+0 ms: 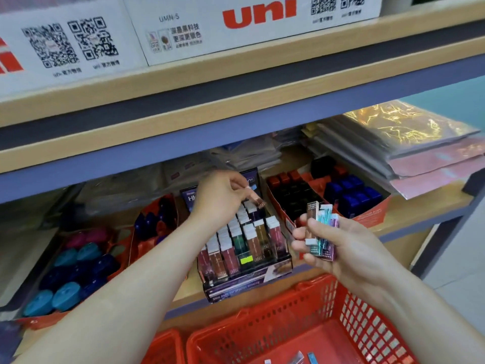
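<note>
Head view onto a stationery shelf [420, 208], wooden board edged in blue, with white uni cartons [252, 24] on the board above. Below and nearer, a red mesh shopping basket [359, 319], a few loose slim erasers [298, 358] lying on its floor. Centred on the shelf, a dark display box [236, 287] packed with upright slim erasers in shiny sleeves, wedged between an orange tray [119, 266] of teal and navy rounded pieces and another tray [372, 214] of red, black and blue blocks. Reaching over the back rows, left hand [223, 198], thumb and forefinger pinched on one brownish eraser [256, 200] held just above its row. Near the box's right front corner, above the basket's far rim, right hand [349, 248], fingers [301, 235] curled tight round a bundle of erasers [324, 227], ends poking out unevenly at top and bottom.

Likely trouble: losing the bundle. Risk of squeezing an outer piece out when pressing one more into a full, slippery, staggered fistful, with a drop into the basket at best, onto the floor beside it at worst. Also possible: snagging neighbouring sleeves with the left wrist and toppling a tightly packed row.
</note>
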Tool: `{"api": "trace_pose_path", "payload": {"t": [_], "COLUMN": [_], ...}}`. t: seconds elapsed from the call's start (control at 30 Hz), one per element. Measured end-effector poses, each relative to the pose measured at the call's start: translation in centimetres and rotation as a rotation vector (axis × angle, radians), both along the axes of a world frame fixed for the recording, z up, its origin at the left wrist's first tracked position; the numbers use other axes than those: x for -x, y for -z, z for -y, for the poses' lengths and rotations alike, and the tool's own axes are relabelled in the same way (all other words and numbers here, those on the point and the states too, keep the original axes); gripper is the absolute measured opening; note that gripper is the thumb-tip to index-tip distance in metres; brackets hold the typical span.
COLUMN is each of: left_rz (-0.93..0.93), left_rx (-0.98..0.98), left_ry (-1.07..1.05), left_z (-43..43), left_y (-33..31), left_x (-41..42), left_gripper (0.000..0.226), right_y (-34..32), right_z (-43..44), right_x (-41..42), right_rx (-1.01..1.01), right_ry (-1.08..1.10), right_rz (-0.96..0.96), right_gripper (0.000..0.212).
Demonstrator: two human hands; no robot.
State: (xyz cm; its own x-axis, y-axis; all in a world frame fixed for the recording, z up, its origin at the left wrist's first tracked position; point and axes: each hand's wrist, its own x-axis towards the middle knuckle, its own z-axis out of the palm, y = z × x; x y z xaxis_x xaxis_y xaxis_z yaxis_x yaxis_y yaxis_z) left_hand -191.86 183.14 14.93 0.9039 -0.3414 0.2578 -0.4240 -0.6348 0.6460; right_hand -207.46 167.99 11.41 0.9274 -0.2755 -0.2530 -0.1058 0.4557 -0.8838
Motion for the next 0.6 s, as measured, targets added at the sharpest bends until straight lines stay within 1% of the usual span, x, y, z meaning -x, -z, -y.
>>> {"api": "trace_pose_path", "payload": {"t": [0.13,0.2,0.4,0.5,0.6], "left_rz": [0.045,0.056,0.047,0.087,0.125], "left_rx": [-0.171,-0.224,-0.148,-0.207,-0.255], "left_ry": [0.074,0.093,0.111,0.120,0.119], "left_z": [1.7,2.1,1.1,0.6,1.0], "left_y": [1.3,1.7,1.3,1.4,1.9], "left_x": [-1.7,-2.0,-1.9,-1.8,-2.0], "left_gripper": [0.012,0.012,0.005,0.005,0.011], "right_y": [-0.2,-0.2,-0.2,-0.3,-0.4], "right_z": [0.4,0.5,0.5,0.2,-0.1], "right_x": [0.0,0.0,0.1,0.1,0.1], "right_rx": [0.021,0.034,0.040,0.058,0.071], "right_ry": [0.018,0.026,0.004,0.007,0.030], "right_rz": [-0.010,-0.023,-0.044,-0.038,-0.028], "right_gripper": [0.020,0.020,0.013,0.014,0.017]}}
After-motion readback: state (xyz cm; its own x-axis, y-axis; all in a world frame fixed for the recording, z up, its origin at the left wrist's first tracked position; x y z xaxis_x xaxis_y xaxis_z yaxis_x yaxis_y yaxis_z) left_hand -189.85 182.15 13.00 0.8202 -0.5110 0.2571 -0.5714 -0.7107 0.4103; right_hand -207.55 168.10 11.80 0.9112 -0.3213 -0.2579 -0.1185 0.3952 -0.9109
